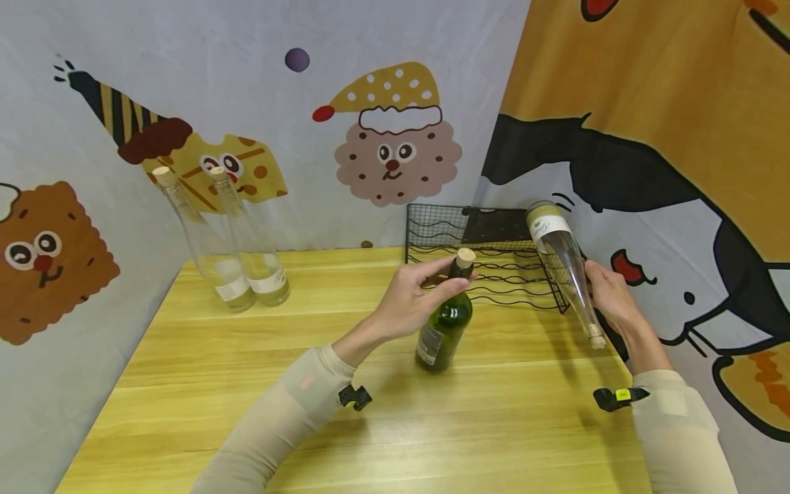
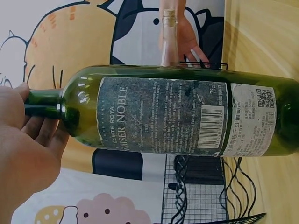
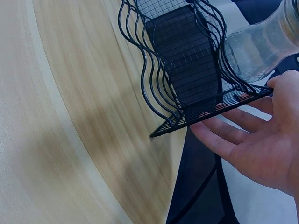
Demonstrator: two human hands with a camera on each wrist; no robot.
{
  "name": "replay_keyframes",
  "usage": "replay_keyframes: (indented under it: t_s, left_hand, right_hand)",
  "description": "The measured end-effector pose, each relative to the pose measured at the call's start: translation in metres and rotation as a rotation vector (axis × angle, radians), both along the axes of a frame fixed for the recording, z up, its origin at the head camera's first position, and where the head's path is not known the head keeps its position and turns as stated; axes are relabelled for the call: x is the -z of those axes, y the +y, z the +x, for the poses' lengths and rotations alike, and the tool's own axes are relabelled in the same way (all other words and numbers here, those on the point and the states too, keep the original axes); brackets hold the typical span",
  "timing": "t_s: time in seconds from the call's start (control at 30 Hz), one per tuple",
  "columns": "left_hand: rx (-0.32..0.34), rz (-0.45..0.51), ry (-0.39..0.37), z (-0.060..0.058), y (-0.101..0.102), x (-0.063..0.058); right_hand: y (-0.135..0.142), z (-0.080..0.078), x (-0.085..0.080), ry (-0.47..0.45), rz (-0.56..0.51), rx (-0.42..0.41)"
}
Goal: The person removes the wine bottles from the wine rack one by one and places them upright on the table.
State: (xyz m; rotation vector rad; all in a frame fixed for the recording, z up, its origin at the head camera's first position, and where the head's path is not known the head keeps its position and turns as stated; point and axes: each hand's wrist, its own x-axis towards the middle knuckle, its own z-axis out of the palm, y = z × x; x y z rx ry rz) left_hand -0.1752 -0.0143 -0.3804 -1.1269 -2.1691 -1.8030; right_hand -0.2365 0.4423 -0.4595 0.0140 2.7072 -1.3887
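Observation:
My left hand (image 1: 410, 295) grips the neck of a green wine bottle (image 1: 453, 317) with a cork in its mouth. The bottle leans slightly, base down at the tabletop, and its dark printed label (image 2: 161, 116) faces the left wrist camera. On the right, my right hand (image 1: 611, 291) is beside a black wire wine rack (image 1: 503, 274), its extended fingers (image 3: 229, 135) along the outside of the rack's end panel. A clear corked bottle (image 1: 564, 257) lies slanted across the top at that end, cork toward me, close by the right hand.
Two clear corked bottles (image 1: 231, 291) stand side by side at the table's back left. A cartoon-printed cloth (image 1: 271, 82) hangs behind and to the right of the wooden table (image 1: 247, 384). The rack stands at the back right, near the table's right edge.

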Motion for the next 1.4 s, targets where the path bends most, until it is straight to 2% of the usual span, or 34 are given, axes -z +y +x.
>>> replay_keyframes:
  t_s: [0.27, 0.43, 0.73, 0.97, 1.2, 1.4]
  left_hand:
    - [-0.021, 0.034, 0.047, -0.001, -0.005, -0.005]
    - [-0.052, 0.029, 0.041, -0.002, -0.010, -0.006]
    - [-0.069, 0.052, 0.025, -0.008, -0.025, -0.008]
    - [-0.143, 0.046, -0.011, -0.011, -0.041, -0.007]
    - [-0.176, 0.074, 0.031, -0.016, -0.055, -0.006]
    - [-0.220, 0.090, 0.016, -0.020, -0.066, -0.005]
  right_hand:
    - [-0.002, -0.001, -0.002, 0.008, -0.025, -0.008]
    - [-0.001, -0.002, -0.004, 0.007, -0.014, -0.012]
    - [-0.002, 0.000, -0.003, 0.022, -0.042, 0.008]
    - [-0.001, -0.001, -0.002, 0.014, -0.043, 0.005]
    - [0.000, -0.001, 0.000, 0.000, -0.009, 0.001]
    - [-0.001, 0.001, 0.001, 0.005, -0.007, 0.016]
